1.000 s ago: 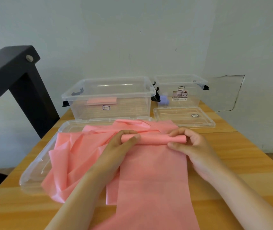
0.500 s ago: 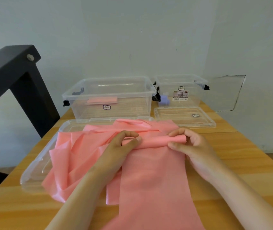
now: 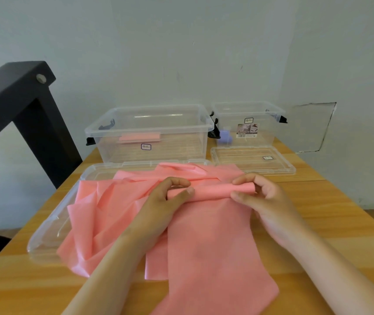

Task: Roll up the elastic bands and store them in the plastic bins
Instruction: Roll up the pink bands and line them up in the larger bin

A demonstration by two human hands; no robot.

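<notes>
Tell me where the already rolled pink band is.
In the head view the rolled pink band lies inside the larger clear bin, back centre-left on the table, left of the smaller bin.

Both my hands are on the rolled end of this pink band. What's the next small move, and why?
Probably roll the thin pink rolled tube one more turn toward you. Your left hand and right hand pinch its two ends, and most of the pink elastic band lies flat and unrolled on the wooden table.
</notes>
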